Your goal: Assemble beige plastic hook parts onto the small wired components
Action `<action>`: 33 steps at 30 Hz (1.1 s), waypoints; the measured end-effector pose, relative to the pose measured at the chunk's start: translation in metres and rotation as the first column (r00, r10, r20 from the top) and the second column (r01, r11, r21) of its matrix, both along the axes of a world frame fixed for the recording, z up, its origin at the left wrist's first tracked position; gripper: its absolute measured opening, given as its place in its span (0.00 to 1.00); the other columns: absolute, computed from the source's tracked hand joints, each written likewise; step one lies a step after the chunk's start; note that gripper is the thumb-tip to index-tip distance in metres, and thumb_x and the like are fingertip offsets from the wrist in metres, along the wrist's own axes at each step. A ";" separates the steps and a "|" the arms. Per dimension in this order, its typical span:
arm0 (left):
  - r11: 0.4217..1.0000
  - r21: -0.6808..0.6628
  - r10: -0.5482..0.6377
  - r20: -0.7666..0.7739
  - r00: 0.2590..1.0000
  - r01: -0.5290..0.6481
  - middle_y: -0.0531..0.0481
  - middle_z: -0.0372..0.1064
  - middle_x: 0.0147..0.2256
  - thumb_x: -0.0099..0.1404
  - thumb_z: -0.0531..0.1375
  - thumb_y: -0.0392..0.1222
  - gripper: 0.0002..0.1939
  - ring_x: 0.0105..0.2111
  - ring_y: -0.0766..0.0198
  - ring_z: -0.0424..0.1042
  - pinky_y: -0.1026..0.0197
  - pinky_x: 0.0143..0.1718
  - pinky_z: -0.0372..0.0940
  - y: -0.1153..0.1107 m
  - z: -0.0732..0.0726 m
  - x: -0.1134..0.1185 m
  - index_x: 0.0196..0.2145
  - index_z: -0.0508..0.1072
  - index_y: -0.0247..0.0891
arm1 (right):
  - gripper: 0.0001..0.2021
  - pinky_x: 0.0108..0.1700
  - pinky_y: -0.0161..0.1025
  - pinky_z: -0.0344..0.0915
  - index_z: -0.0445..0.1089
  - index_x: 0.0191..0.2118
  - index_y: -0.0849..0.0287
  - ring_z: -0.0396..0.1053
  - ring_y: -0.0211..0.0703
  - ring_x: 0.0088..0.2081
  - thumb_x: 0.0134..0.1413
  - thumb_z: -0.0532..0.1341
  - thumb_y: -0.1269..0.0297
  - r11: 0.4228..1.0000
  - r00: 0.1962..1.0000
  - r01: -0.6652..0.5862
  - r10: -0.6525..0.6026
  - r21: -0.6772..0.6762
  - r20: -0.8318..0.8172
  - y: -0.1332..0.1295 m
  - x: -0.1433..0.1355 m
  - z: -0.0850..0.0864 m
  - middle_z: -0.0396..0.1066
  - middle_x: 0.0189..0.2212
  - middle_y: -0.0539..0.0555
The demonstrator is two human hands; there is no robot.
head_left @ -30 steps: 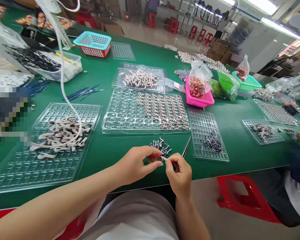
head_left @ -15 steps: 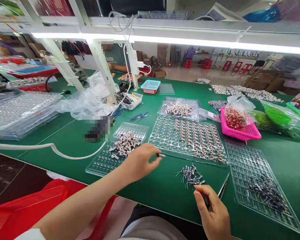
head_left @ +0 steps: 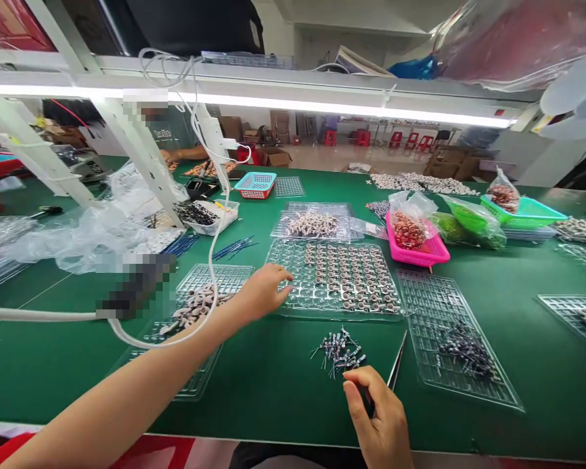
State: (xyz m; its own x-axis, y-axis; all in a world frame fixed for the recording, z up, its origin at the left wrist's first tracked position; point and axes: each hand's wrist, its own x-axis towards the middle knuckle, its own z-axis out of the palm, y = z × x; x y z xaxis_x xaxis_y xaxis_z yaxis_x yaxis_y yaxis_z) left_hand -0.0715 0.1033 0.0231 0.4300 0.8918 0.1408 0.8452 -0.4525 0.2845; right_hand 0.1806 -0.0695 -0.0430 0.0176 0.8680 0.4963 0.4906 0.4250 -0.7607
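My left hand (head_left: pixel 267 290) reaches over the near left edge of a clear moulded tray (head_left: pixel 300 301), thumb and forefinger curled toward each other; anything between them is too small to make out. Rows of small pale ring-shaped parts (head_left: pixel 354 267) fill the tray's right side. My right hand (head_left: pixel 378 413) is curled round metal tweezers (head_left: pixel 397 366), whose tips point up and away. Just beyond its fingertips lies a small pile of dark, wire-legged components (head_left: pixel 340 352). Under my left forearm, a pile of pale parts (head_left: pixel 198 306) rests on another clear tray (head_left: pixel 202 378).
A clear tray (head_left: pixel 432 374) of dark components lies at right. Behind stand a pink basket (head_left: pixel 422 253), a blue-and-red basket (head_left: pixel 256 185) and a white box (head_left: pixel 224 221). A white cable (head_left: pixel 156 345) crosses the left side. A person's arm (head_left: pixel 188 153) shows behind the frame.
The view has shifted right and tilted up. My left hand has moved forward to the tray's edge, and the small pale part between its fingers no longer shows. My right hand still holds the tweezers.
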 end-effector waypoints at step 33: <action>0.571 -0.683 0.313 0.694 0.649 0.456 0.51 0.73 0.32 0.60 0.63 0.47 0.13 0.33 0.62 0.73 0.59 0.37 0.69 -0.090 0.010 0.075 0.39 0.71 0.37 | 0.08 0.42 0.43 0.68 0.72 0.39 0.56 0.68 0.45 0.38 0.61 0.58 0.74 0.995 0.834 0.040 0.018 -0.093 0.551 0.033 0.046 0.017 0.70 0.37 0.54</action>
